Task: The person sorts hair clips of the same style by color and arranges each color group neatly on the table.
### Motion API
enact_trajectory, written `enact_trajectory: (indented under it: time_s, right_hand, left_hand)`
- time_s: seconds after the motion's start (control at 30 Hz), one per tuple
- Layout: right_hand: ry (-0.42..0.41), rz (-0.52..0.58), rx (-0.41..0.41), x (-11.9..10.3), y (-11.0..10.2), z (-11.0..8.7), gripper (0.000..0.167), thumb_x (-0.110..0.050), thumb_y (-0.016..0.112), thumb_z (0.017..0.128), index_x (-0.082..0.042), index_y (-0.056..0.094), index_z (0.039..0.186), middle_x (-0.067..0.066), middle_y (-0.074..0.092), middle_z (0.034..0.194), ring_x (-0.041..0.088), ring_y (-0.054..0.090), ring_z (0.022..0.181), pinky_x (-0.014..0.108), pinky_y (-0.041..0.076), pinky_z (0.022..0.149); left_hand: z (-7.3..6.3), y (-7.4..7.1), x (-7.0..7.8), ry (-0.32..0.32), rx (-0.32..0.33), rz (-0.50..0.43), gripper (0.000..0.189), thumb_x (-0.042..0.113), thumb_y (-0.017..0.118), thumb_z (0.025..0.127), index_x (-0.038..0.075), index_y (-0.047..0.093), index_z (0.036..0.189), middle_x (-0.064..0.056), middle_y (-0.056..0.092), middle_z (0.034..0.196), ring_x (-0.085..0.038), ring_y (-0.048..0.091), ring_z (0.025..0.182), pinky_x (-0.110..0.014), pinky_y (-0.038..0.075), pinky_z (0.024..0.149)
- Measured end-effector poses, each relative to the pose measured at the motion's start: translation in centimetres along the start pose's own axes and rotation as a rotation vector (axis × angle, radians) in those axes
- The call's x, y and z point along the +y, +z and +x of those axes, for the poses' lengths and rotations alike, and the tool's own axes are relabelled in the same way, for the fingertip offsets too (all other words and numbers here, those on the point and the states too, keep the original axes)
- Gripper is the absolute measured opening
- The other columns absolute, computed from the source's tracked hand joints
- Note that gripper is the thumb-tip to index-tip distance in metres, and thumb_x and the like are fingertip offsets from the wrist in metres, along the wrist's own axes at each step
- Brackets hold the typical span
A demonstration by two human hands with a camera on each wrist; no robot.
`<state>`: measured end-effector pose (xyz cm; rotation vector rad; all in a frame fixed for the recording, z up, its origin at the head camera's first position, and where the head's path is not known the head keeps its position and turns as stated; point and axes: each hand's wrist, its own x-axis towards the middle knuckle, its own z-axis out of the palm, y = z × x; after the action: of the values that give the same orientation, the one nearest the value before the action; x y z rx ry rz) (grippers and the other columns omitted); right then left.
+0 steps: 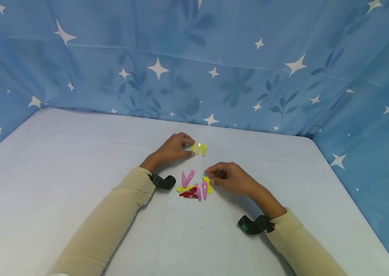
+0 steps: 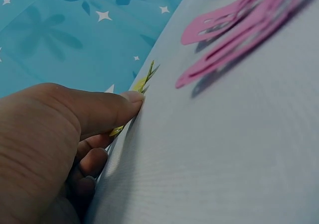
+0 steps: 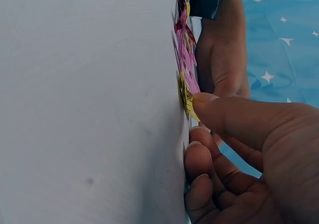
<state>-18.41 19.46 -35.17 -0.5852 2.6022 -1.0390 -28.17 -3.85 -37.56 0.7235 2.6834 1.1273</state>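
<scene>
At the far side of the table, my left hand (image 1: 174, 148) has its thumb and a finger at the two ends of a yellow hair clip (image 1: 192, 147), pinching it close over the cloth. Two more yellow hair clips (image 1: 201, 149) lie just right of it, side by side. Nearer to me, my right hand (image 1: 233, 179) pinches at the right edge of the mixed pile. Its thumb (image 3: 207, 106) presses a yellow hair clip (image 3: 189, 103), with another yellow one close under it; the index fingertip is hidden behind the thumb.
Pink hair clips (image 1: 188, 178), red hair clips (image 1: 189, 193) and a yellow one (image 1: 184, 189) lie together between my forearms. A white cloth covers the table (image 1: 118, 237). Behind it hangs a blue curtain (image 1: 187, 76) with stars. Each wrist wears a black camera (image 1: 164, 182).
</scene>
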Motion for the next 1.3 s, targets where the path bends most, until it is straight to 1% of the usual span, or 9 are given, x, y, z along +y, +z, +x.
enact_trajectory:
  time_s: [0.23,0.4,0.53,0.73,0.87,0.93,1.07,1.17,1.3]
  right_hand:
    - [-0.077,-0.051,-0.042,0.06,0.04,-0.64,0.046,-0.005,0.073,0.087,-0.008,0.060,0.132,0.008,0.061,0.106,0.015,0.052,0.084,0.022,0.049,0.074]
    - [-0.118,-0.073,-0.058,0.10,0.19,-0.89,0.046,-0.006,0.074,0.086,-0.009,0.061,0.130,0.009,0.058,0.107,0.015,0.052,0.084,0.023,0.049,0.072]
    - [-0.104,-0.062,-0.035,0.07,0.27,-0.86,0.038,-0.005,0.073,0.087,-0.010,0.066,0.123,0.006,0.059,0.103,0.016,0.051,0.084,0.023,0.048,0.071]
    - [-0.037,0.010,0.009,0.13,0.50,-0.48,0.028,-0.001,0.065,0.090,-0.011,0.070,0.116,0.004,0.061,0.094,0.018,0.053,0.084,0.023,0.047,0.072]
    - [-0.045,0.028,0.031,0.25,0.51,-0.38,0.025,-0.001,0.063,0.092,-0.009,0.071,0.114,0.004,0.063,0.092,0.018,0.054,0.084,0.023,0.047,0.073]
    - [-0.046,0.035,0.039,0.33,0.52,-0.33,0.024,-0.002,0.062,0.093,-0.009,0.072,0.114,0.004,0.065,0.093,0.017,0.054,0.086,0.022,0.048,0.074]
    - [-0.043,0.037,0.066,0.52,0.50,-0.27,0.024,-0.004,0.061,0.095,-0.009,0.073,0.114,0.005,0.070,0.102,0.017,0.057,0.090,0.022,0.050,0.075]
    - [-0.033,0.044,0.086,0.69,0.46,-0.27,0.023,-0.005,0.061,0.095,-0.009,0.074,0.114,0.006,0.072,0.108,0.018,0.057,0.090,0.022,0.049,0.072]
    - [-0.027,0.075,0.091,0.83,0.38,-0.23,0.023,-0.006,0.060,0.096,-0.009,0.074,0.115,0.008,0.071,0.107,0.019,0.053,0.084,0.023,0.046,0.065]
  left_hand:
    - [-0.10,-0.07,0.39,-0.001,-0.008,-0.008,0.049,0.023,0.070,0.091,0.006,0.060,0.136,-0.013,0.054,0.138,-0.030,0.053,0.126,-0.044,0.043,0.107]
    - [-0.09,-0.04,0.28,-0.008,-0.005,-0.005,0.049,0.023,0.070,0.090,0.007,0.060,0.136,-0.013,0.054,0.138,-0.029,0.054,0.126,-0.043,0.044,0.107]
    - [-0.06,0.04,0.08,-0.008,0.002,0.001,0.049,0.023,0.070,0.090,0.007,0.061,0.136,-0.012,0.054,0.138,-0.029,0.054,0.126,-0.043,0.044,0.107]
    - [-0.10,0.04,0.04,-0.005,0.009,0.000,0.049,0.023,0.070,0.091,0.007,0.060,0.136,-0.012,0.054,0.138,-0.029,0.054,0.126,-0.043,0.043,0.108]
    - [-0.12,-0.03,0.06,-0.007,0.012,0.000,0.049,0.022,0.070,0.091,0.006,0.060,0.136,-0.013,0.055,0.138,-0.030,0.054,0.127,-0.043,0.043,0.108]
    - [-0.13,-0.06,0.06,-0.008,0.013,0.000,0.049,0.022,0.070,0.091,0.006,0.060,0.135,-0.013,0.055,0.138,-0.030,0.054,0.127,-0.043,0.043,0.108]
    - [-0.11,-0.05,0.06,-0.011,0.008,0.010,0.049,0.023,0.070,0.091,0.007,0.060,0.136,-0.012,0.054,0.138,-0.029,0.051,0.129,-0.043,0.042,0.109]
    - [-0.04,0.01,0.04,-0.001,0.004,0.018,0.049,0.024,0.070,0.091,0.007,0.060,0.136,-0.012,0.054,0.139,-0.028,0.050,0.130,-0.043,0.041,0.110]
    - [-0.11,-0.03,0.11,0.006,0.007,0.010,0.049,0.023,0.070,0.091,0.006,0.060,0.136,-0.013,0.054,0.139,-0.029,0.052,0.128,-0.043,0.042,0.109]
